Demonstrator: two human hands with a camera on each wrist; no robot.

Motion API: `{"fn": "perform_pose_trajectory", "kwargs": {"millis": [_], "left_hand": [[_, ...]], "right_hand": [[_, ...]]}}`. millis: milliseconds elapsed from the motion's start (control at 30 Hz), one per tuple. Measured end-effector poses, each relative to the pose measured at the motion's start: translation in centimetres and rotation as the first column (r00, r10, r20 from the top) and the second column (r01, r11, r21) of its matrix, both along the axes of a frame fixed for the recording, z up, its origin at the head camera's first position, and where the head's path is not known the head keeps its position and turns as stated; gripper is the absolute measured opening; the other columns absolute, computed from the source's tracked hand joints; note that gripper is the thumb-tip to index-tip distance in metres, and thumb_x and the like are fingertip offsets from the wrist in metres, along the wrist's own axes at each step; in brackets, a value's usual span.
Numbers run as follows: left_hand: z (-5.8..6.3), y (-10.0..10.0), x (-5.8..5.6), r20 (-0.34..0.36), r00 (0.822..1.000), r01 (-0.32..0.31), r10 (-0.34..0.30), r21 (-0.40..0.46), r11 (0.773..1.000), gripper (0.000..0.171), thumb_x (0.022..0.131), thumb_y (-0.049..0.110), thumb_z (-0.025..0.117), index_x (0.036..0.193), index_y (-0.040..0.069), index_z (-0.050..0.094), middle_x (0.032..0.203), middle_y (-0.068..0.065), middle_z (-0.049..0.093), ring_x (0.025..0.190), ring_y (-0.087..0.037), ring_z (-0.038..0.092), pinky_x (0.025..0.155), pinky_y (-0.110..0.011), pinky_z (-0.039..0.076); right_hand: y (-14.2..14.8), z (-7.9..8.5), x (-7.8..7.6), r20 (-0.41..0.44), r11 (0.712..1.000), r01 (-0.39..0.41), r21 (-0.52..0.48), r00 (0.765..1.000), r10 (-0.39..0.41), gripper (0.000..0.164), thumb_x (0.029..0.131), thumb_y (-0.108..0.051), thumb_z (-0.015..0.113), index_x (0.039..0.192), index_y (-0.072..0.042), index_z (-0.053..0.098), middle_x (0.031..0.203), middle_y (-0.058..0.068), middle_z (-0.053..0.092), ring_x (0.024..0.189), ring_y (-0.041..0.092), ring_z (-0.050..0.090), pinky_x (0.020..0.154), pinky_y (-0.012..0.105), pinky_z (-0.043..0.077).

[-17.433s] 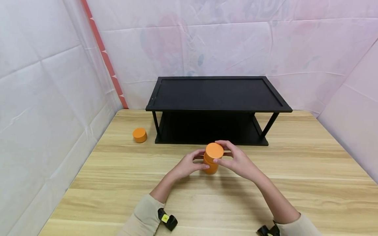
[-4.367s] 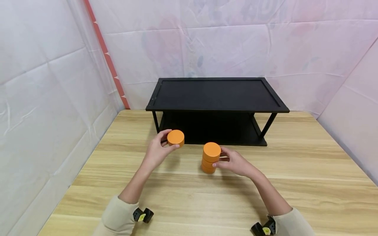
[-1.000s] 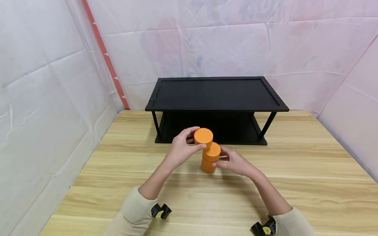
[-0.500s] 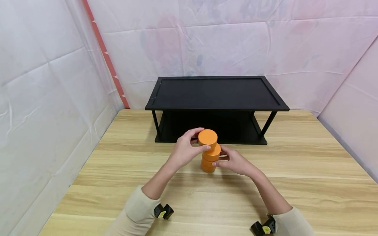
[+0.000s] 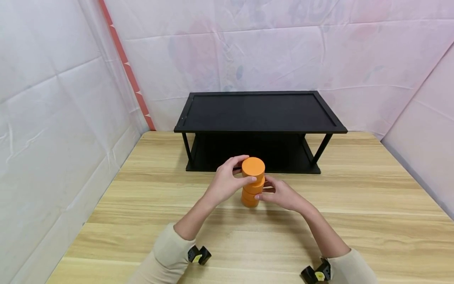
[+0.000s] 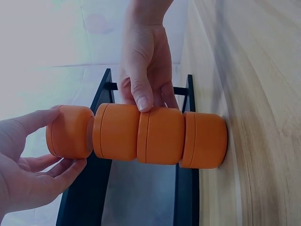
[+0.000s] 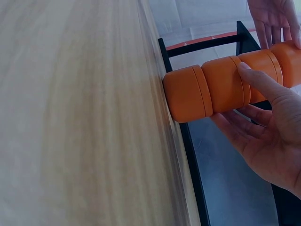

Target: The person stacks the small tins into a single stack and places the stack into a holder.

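Note:
Several short orange jars with lids are in view. Three of them stand in an upright stack (image 5: 250, 200) on the table. My left hand (image 5: 227, 182) pinches one more orange jar (image 5: 253, 167) between thumb and fingers, directly above the stack. In the left wrist view this held jar (image 6: 70, 132) shows a narrow gap to the top jar of the stack (image 6: 117, 132). My right hand (image 5: 283, 194) grips the stack from the right. Its thumb (image 6: 143, 101) lies at the seam between the upper and middle jars, and its other fingers are partly hidden behind them.
Behind the stack stands a low black two-level shelf (image 5: 262, 112) on posts. The wood table (image 5: 227, 240) reaches toward the white fabric walls (image 5: 276, 55) at the back and sides. A black wrist camera (image 5: 199, 255) is strapped to the left sleeve.
The jar that lay at the table's left was picked up by my left hand, carried right, and now lines up over the stack. The stack has grown to three; my right hand steadies it, unmoved lately.

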State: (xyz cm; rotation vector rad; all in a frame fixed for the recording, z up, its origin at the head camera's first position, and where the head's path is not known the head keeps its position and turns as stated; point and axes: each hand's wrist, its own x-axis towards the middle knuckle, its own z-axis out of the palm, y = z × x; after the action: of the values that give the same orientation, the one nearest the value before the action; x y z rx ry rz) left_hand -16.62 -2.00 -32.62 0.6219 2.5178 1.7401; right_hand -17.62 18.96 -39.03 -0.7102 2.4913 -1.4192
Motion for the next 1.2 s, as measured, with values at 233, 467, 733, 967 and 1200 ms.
{"fn": "perform_pose_trajectory", "kwargs": {"millis": [233,467,733,967,1200], "left_hand": [[-0.22,0.19,0.00,0.008,1.000,0.003,-0.003,-0.019,1.000,0.059,0.078,0.017,0.075,0.131,0.008,0.049,0.126,-0.004,0.049,0.111,-0.018,0.051,0.091,-0.031,0.044],[-0.28,0.30,0.00,0.003,1.000,0.010,-0.010,-0.033,0.999,0.059,0.078,0.017,0.075,0.130,0.009,0.049,0.126,-0.004,0.049,0.111,-0.017,0.051,0.090,-0.027,0.044],[-0.44,0.50,-0.05,0.011,1.000,0.010,-0.009,-0.052,0.999,0.060,0.078,0.017,0.075,0.131,0.008,0.048,0.127,-0.006,0.048,0.112,-0.019,0.051,0.089,-0.027,0.044],[-0.55,0.54,-0.06,0.024,1.000,0.010,-0.009,-0.052,0.999,0.060,0.079,0.017,0.074,0.132,0.008,0.048,0.128,-0.006,0.047,0.112,-0.020,0.051,0.089,-0.028,0.045],[-0.62,0.41,-0.11,0.017,1.000,0.026,-0.025,-0.053,0.998,0.061,0.080,0.018,0.073,0.133,0.009,0.046,0.129,-0.006,0.047,0.112,-0.020,0.050,0.090,-0.029,0.044]], "right_hand": [[-0.05,0.07,-0.03,0.016,1.000,0.006,0.004,1.000,-0.006,0.057,0.082,-0.029,0.070,0.128,-0.005,0.047,0.120,0.012,0.055,0.107,0.030,0.054,0.086,0.039,0.047],[-0.06,0.13,-0.04,0.019,1.000,0.008,0.003,1.000,-0.008,0.057,0.083,-0.026,0.070,0.129,-0.006,0.046,0.121,0.012,0.054,0.107,0.031,0.054,0.087,0.040,0.047],[-0.10,0.12,-0.03,0.012,1.000,0.007,-0.005,1.000,-0.007,0.055,0.082,-0.023,0.071,0.128,-0.005,0.047,0.119,0.011,0.056,0.106,0.030,0.055,0.087,0.041,0.046],[-0.08,0.09,0.03,0.017,1.000,0.007,-0.004,1.000,-0.007,0.056,0.082,-0.024,0.071,0.129,-0.004,0.047,0.120,0.012,0.056,0.106,0.030,0.055,0.086,0.039,0.047],[-0.11,0.10,0.01,0.013,1.000,0.006,-0.003,1.000,-0.006,0.056,0.082,-0.025,0.071,0.129,-0.005,0.047,0.120,0.012,0.055,0.106,0.030,0.055,0.087,0.040,0.047]]}}
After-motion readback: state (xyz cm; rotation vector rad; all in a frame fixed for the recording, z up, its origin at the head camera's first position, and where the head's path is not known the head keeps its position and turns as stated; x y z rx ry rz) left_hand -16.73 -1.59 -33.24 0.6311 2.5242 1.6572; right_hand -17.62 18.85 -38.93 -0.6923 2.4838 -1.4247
